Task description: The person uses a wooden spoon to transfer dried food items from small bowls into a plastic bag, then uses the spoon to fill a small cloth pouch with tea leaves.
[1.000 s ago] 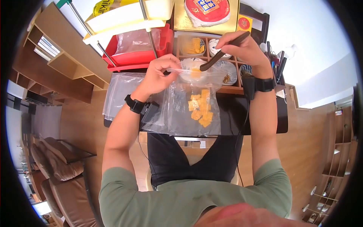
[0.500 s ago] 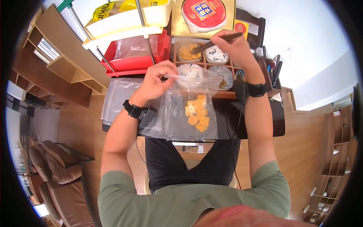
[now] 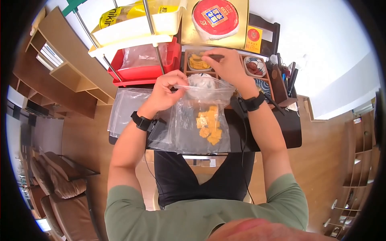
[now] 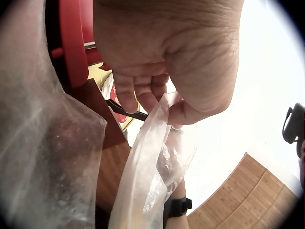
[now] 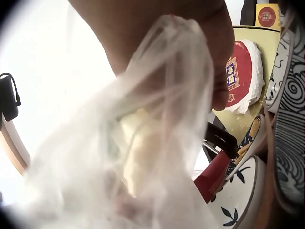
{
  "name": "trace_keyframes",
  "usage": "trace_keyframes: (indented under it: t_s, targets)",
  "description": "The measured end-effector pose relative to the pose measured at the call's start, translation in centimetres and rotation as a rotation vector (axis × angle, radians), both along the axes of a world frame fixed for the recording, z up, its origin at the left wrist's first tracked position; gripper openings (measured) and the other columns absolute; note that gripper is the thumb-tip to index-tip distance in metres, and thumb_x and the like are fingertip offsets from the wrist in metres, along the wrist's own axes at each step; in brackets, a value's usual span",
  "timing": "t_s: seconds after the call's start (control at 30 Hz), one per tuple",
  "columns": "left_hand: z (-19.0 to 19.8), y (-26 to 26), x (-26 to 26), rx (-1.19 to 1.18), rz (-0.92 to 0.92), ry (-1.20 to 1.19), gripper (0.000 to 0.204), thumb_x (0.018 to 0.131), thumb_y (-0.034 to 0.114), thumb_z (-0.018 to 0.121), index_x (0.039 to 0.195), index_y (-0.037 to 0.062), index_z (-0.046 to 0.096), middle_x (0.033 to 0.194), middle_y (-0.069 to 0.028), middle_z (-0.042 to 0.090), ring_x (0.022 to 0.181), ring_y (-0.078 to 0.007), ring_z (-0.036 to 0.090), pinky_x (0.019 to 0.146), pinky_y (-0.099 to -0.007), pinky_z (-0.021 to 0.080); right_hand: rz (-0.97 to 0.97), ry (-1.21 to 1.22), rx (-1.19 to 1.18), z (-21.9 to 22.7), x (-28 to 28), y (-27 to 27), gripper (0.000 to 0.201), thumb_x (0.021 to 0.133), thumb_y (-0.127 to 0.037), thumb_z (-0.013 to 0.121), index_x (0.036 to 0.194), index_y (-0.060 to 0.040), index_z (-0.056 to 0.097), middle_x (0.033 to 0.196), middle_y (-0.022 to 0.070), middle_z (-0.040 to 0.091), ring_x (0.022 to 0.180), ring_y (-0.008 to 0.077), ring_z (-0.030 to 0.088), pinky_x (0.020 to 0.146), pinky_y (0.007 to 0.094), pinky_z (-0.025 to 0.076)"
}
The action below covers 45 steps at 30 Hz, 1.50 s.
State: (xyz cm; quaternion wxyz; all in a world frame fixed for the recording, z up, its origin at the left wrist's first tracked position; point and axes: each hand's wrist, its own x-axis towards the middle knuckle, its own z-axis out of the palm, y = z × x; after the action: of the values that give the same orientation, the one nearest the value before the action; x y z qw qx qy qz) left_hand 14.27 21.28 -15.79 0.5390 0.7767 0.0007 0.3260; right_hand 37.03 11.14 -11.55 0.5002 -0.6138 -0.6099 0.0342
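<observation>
My left hand (image 3: 165, 91) pinches the mouth of a clear zip bag (image 3: 187, 128), which lies toward the table's front edge. Several yellow-orange, chip-like pieces (image 3: 210, 125) are inside it. Above a bowl of similar yellow pieces (image 3: 197, 63), my right hand (image 3: 230, 69) is bent at the fingers. It grips a slender dark utensil (image 4: 127, 110), mostly covered by the hand in the head view; the left wrist view shows it beyond the left fingers. The bag's blurred plastic hides much of the right hand in the right wrist view.
A compartmented wooden box (image 3: 268, 77) holds patterned bowls, one with reddish-brown pieces (image 3: 254, 68). Left of it stand a red tray (image 3: 173, 52) and a cream rack. More flat clear bags (image 3: 128, 106) lie at left. A gold tray (image 3: 187, 32) carries a red-topped round package (image 3: 217, 18).
My right hand has come left and down over the box, bringing the utensil from near the bag mouth to the bowl of yellow pieces. The left hand keeps its pinch on the bag.
</observation>
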Motion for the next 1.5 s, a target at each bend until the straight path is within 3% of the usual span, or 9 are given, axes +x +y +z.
trace_keyframes:
  t_s: [0.3,0.37,0.87,0.93,1.23,1.3,1.4,1.43,1.5]
  targets:
    - [0.3,0.2,0.2,0.02,-0.004,-0.012,0.015,0.082,-0.012,0.063,0.087,0.0013,0.069,0.097,-0.0055,0.064,0.089,-0.0134,0.06,0.08,-0.0262,0.047,-0.028,-0.025,0.017,-0.5,0.4,0.6,0.018,0.086,-0.017,0.076,0.094,-0.0013,0.076,0.087,0.0166,0.074,0.078,0.0303,0.071,0.074,0.0347,0.055]
    - [0.1,0.4,0.1,0.051,-0.002,-0.004,0.02,0.079,-0.014,0.062,0.089,0.0008,0.07,0.096,-0.0056,0.064,0.09,-0.0131,0.061,0.08,-0.026,0.047,-0.072,-0.108,-0.013,-0.2,0.4,0.2,0.022,0.089,-0.019,0.078,0.101,-0.0007,0.076,0.086,0.0102,0.076,0.068,0.0111,0.065,0.064,0.0263,0.053]
    - [0.1,0.3,0.1,0.042,-0.004,-0.014,0.02,0.079,-0.013,0.063,0.089,0.0019,0.071,0.095,-0.0041,0.064,0.089,-0.0129,0.061,0.078,-0.0257,0.047,-0.113,-0.136,-0.011,-0.1,0.4,0.1,0.017,0.092,-0.012,0.073,0.104,0.0001,0.074,0.091,0.0116,0.076,0.077,0.0151,0.068,0.069,0.0266,0.052]
    - [0.3,0.1,0.0,0.035,0.006,-0.002,0.02,0.079,-0.013,0.063,0.089,0.0019,0.071,0.095,-0.0041,0.064,0.088,-0.0127,0.061,0.078,-0.0257,0.047,-0.033,-0.127,0.079,-0.6,0.7,0.8,0.018,0.087,-0.011,0.073,0.103,-0.0012,0.073,0.1,0.0187,0.073,0.089,0.0352,0.071,0.08,0.0381,0.055]
    - [0.4,0.2,0.1,0.026,0.0,-0.006,0.02,0.078,-0.013,0.063,0.088,0.0017,0.071,0.096,-0.0046,0.064,0.089,-0.0128,0.061,0.078,-0.0259,0.048,-0.023,-0.065,0.145,-0.2,0.6,0.6,0.018,0.089,-0.006,0.069,0.106,-0.0011,0.074,0.103,0.0196,0.074,0.096,0.035,0.072,0.086,0.0379,0.055]
    - [0.1,0.1,0.1,-0.003,-0.006,-0.012,0.019,0.078,-0.013,0.063,0.088,0.001,0.07,0.097,-0.0057,0.064,0.09,-0.0132,0.062,0.079,-0.0263,0.048,-0.049,-0.091,0.093,-0.3,0.7,0.3,0.018,0.092,-0.005,0.069,0.109,-0.0008,0.073,0.098,0.0144,0.075,0.085,0.0175,0.071,0.074,0.0285,0.054]
    - [0.0,0.3,0.0,0.021,0.001,0.002,0.018,0.078,-0.013,0.063,0.088,0.0001,0.07,0.098,-0.0065,0.064,0.09,-0.0136,0.062,0.08,-0.0264,0.048,-0.05,-0.033,0.101,-0.6,0.9,0.6,0.017,0.093,-0.008,0.069,0.108,-0.0011,0.072,0.092,0.014,0.075,0.083,0.0142,0.07,0.072,0.0273,0.053]
    - [0.0,0.4,0.1,0.01,0.0,0.009,0.018,0.078,-0.013,0.063,0.088,0.0001,0.07,0.098,-0.0065,0.064,0.09,-0.0136,0.062,0.08,-0.0264,0.048,-0.05,-0.026,0.089,-0.4,0.8,0.5,0.017,0.093,-0.008,0.069,0.108,-0.0011,0.072,0.092,0.014,0.075,0.083,0.0142,0.07,0.072,0.0273,0.053]
    - [-0.2,0.3,0.0,-0.036,-0.015,0.001,0.018,0.079,-0.013,0.063,0.088,-0.0002,0.07,0.098,-0.0066,0.064,0.09,-0.0137,0.062,0.08,-0.0265,0.048,-0.089,0.024,-0.014,0.0,0.6,0.0,0.016,0.089,-0.008,0.07,0.103,-0.0012,0.074,0.094,0.0173,0.075,0.086,0.0281,0.074,0.077,0.0332,0.056]
